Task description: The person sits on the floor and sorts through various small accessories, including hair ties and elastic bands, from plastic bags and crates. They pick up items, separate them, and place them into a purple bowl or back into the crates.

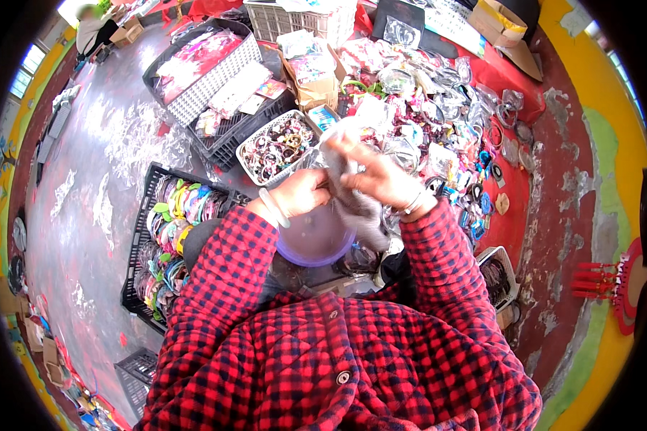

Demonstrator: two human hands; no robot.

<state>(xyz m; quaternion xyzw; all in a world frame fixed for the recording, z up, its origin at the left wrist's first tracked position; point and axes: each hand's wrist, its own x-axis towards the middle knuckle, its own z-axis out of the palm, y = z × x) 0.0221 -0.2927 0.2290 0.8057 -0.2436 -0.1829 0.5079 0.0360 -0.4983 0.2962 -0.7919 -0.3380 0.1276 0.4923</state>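
Observation:
A rumpled grey cloth [363, 215] hangs between my hands above a purple basin [310, 260] with murky liquid in it. My left hand [300, 194] is closed, its fingertips pinching the cloth's left edge. Motion smears the fingers of my right hand [384, 176]; they lie against the upper part of the cloth, and how they grip it is unclear. Just beyond the hands, a white basket [248, 159] holds many small beaded hair ties or bands. To the right spreads a large heap of hair accessories, some in clear bags [438, 159].
At the left stands a black crate [131, 276] of colourful bands. Stacked crates [219, 140] and an open cardboard box [318, 92] are farther off. A light basket [512, 276] sits by my right elbow. A person [93, 32] sits at the far left.

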